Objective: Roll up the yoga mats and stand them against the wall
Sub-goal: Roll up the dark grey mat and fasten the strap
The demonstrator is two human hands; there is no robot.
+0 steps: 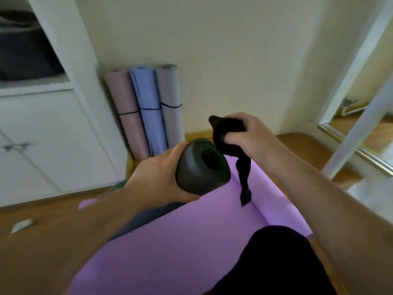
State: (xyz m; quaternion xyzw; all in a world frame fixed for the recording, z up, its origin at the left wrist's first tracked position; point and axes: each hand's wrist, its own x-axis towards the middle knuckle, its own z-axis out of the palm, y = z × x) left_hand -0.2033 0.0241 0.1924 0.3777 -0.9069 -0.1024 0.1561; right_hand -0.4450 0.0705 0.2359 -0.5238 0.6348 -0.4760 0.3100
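Note:
My left hand point(157, 175) grips a rolled dark green yoga mat point(202, 167), its open end facing me. Just to its right, my right hand point(244, 137) holds a bunched black strap point(227, 133), one end of which hangs down over a purple mat point(170, 241) lying flat on the floor. Against the wall in the corner stand three rolled mats, each with a dark band round it: a pink one point(127, 111), a blue one point(148, 107) and a grey one point(171, 99).
A white cabinet point(42, 135) stands at the left, beside the standing mats. At the right are a white ladder-like frame point(357, 128) and a metal door threshold point(350, 143). Wooden floor point(42, 241) shows around the purple mat. My dark-clothed knee point(276, 262) rests at the bottom.

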